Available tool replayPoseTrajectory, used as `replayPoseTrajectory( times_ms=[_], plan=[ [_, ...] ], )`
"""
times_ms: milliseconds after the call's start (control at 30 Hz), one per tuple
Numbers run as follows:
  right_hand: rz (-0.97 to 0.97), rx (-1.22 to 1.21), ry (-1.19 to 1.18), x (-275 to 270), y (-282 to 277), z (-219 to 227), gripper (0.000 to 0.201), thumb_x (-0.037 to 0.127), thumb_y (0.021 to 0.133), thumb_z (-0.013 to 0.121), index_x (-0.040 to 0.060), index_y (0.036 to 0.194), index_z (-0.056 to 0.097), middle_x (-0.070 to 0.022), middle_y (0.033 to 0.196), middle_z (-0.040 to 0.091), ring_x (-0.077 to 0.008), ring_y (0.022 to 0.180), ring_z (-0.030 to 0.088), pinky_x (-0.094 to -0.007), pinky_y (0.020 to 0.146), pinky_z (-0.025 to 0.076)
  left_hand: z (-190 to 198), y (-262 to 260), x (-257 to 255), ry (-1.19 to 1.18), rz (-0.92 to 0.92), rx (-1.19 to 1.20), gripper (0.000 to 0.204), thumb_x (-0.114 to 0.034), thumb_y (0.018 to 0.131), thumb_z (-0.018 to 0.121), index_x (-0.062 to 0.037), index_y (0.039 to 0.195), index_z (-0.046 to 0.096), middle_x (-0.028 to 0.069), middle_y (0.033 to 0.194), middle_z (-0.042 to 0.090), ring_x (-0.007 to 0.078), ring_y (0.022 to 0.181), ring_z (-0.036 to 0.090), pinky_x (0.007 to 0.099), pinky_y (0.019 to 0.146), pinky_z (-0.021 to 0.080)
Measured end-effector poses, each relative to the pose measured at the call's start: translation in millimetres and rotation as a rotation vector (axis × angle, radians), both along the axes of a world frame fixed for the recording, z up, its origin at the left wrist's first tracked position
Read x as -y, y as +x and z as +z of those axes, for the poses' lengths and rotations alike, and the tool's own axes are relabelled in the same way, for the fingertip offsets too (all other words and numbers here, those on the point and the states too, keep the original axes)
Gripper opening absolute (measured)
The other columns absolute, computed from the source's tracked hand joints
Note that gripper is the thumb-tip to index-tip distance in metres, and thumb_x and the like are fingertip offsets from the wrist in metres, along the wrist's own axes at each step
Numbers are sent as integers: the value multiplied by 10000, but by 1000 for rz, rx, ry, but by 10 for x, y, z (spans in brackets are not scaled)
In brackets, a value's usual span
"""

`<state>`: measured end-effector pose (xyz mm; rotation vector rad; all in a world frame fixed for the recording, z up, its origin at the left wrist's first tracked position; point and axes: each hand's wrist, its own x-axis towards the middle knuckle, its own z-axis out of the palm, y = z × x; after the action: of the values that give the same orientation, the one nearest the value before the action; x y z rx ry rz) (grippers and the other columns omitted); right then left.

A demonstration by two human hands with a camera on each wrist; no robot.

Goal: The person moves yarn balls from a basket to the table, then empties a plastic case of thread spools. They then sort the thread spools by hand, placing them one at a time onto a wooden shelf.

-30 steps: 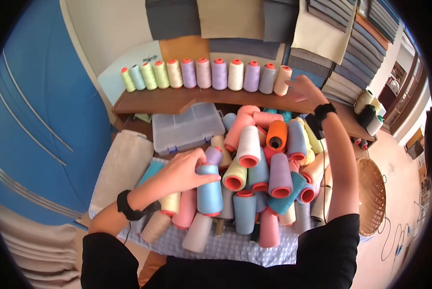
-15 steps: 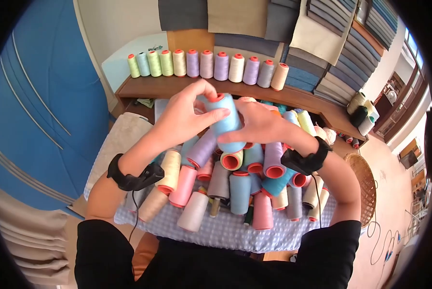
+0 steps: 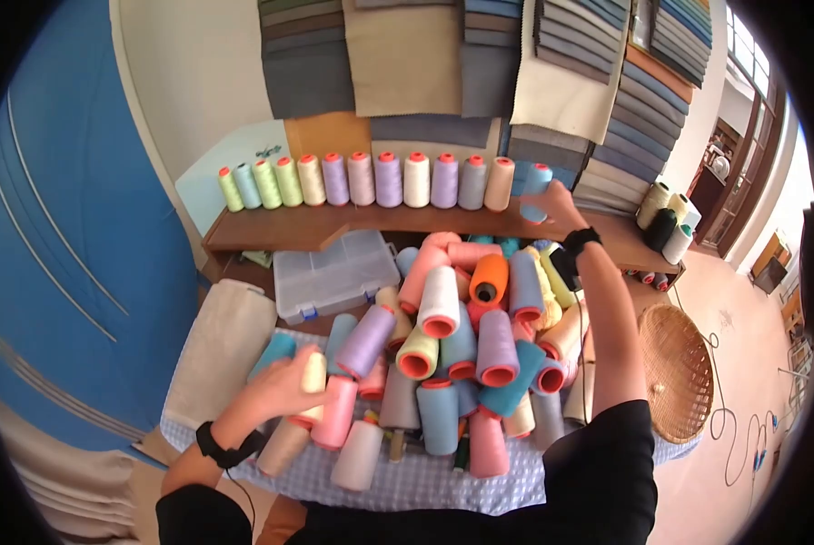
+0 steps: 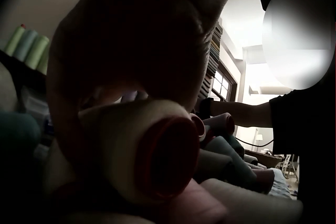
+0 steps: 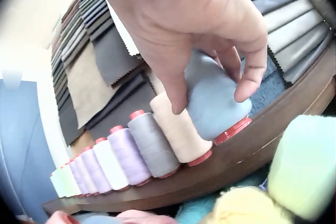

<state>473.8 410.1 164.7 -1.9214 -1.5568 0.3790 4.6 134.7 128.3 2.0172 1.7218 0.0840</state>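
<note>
The right hand (image 3: 557, 207) is round a light blue thread cone (image 3: 535, 193) standing at the right end of a row on the wooden shelf (image 3: 271, 227). In the right wrist view, thumb and fingers grip the blue cone (image 5: 215, 98) beside a peach cone (image 5: 181, 129). The left hand (image 3: 280, 386) grips a pale yellow cone (image 3: 313, 374) at the left of the heap, next to a pink cone (image 3: 336, 413). The left wrist view shows that yellow cone (image 4: 118, 140) lying with its red base towards the camera, under the left hand (image 4: 131, 40).
A clear plastic box (image 3: 334, 272) lies behind the heap's left part, and a folded beige cloth (image 3: 221, 350) at the left. A wicker basket (image 3: 675, 372) is at the right. Fabric samples (image 3: 398, 64) hang behind the shelf.
The light blue cone has gone from between both hands over the heap to the shelf's right end, in the right hand. The left hand has moved down left and taken hold of the yellow cone.
</note>
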Motion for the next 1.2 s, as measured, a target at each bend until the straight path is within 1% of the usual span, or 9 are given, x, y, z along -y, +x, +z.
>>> replayPoseTrajectory(
  times_ms=[267, 433, 567, 633, 733, 833, 967, 1100, 1200],
  plan=[
    [-58, -11, 55, -528, 38, -283, 687, 324, 566, 822, -17, 1087, 532, -181, 990, 630, -259, 829, 659, -357, 586, 558, -59, -298, -76, -24, 85, 164, 915, -415, 708, 702, -23, 1393, 241, 284, 1135, 559, 417, 1050, 555, 414, 916, 428],
    [-6, 70, 145, -498, 148, -343, 621, 347, 563, 818, -28, 994, 574, -214, 1005, 632, -326, 861, 649, -375, 730, 531, 196, -222, -59, 72, 209, 504, 829, -248, 732, 726, -32, 1391, 272, 228, 1147, 573, 236, 1020, 585, 334, 836, 480],
    [-24, 179, 65, -156, 2, -60, 423, 352, 630, 777, -35, 738, 643, -172, 739, 664, -288, 718, 665, -352, 611, 529, 354, -39, -144, 108, 151, 783, 797, -147, 758, 724, 7, 1382, 253, 181, 1173, 550, 207, 1034, 575, 310, 809, 492],
    [136, 141, -36, 257, -396, 315, 409, 369, 717, 720, -33, 714, 647, -131, 623, 634, -209, 612, 650, -316, 540, 506, 516, 156, -208, 99, 129, 794, 761, -112, 770, 716, 21, 1366, 261, 163, 1173, 545, 200, 1040, 567, 315, 822, 497],
    [735, -62, 22, 1092, -1163, 659, 431, 401, 794, 664, -29, 817, 679, -90, 625, 616, -134, 597, 613, -281, 525, 480, 650, 497, -373, 217, -54, 920, 701, -116, 789, 700, -4, 1346, 289, 167, 1207, 520, 190, 1050, 560, 324, 849, 499],
    [1173, -112, -165, 1709, -1609, 737, 685, 484, 736, 686, 2, 1196, 525, -132, 898, 658, -235, 883, 617, -326, 808, 473, 747, 929, -557, 352, -176, 1043, 674, -117, 826, 663, -23, 1347, 247, 179, 1241, 485, 224, 1074, 552, 338, 841, 507],
    [1065, -337, -32, 1720, -1585, 637, 571, 361, 686, 751, 14, 1101, 566, -118, 955, 645, -194, 873, 616, -300, 763, 484, 809, 1297, -672, 376, -200, 1140, 634, -159, 845, 649, 2, 1318, 258, 211, 1254, 460, 261, 1057, 566, 356, 838, 508],
    [641, -67, -135, 1295, -954, 624, 516, 316, 690, 769, 40, 1085, 585, -79, 960, 651, -168, 890, 615, -300, 794, 485, 698, 1282, -643, 255, -239, 650, 628, -254, 888, 588, -31, 1378, 264, 201, 1271, 439, 232, 1033, 577, 321, 816, 489],
    [312, 186, 210, 906, -360, 421, 488, 345, 647, 756, 31, 997, 623, -118, 914, 664, -245, 857, 641, -336, 741, 503, 414, 1301, -675, 368, -393, 565, 579, -303, 872, 593, -55, 1345, 371, 215, 1251, 458, 261, 1087, 536, 332, 825, 472]
  ],
)
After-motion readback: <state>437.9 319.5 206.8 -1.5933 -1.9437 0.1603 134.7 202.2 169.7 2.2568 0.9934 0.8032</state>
